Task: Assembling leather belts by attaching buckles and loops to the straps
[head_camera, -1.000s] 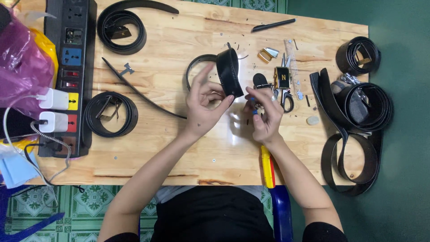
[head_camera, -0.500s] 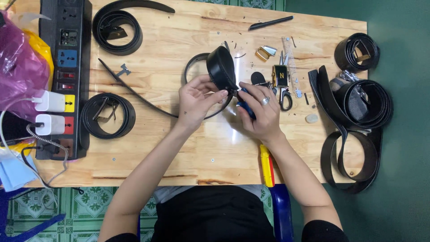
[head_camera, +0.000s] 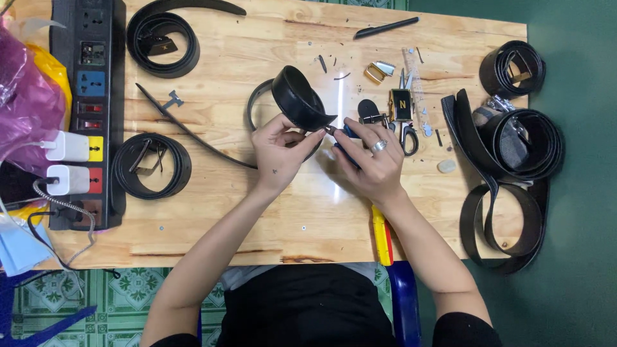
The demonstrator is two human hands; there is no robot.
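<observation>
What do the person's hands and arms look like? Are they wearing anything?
Both arms are bare down to the wrists, with short black sleeves just showing at the shoulders. The right hand wears a silver ring on one finger. The left hand wears no ring or glove, and has a tiny dark mark on its back.

Left hand (head_camera: 277, 149) gripping black belt (head_camera: 297, 99), right hand (head_camera: 373, 157) alongside
</observation>
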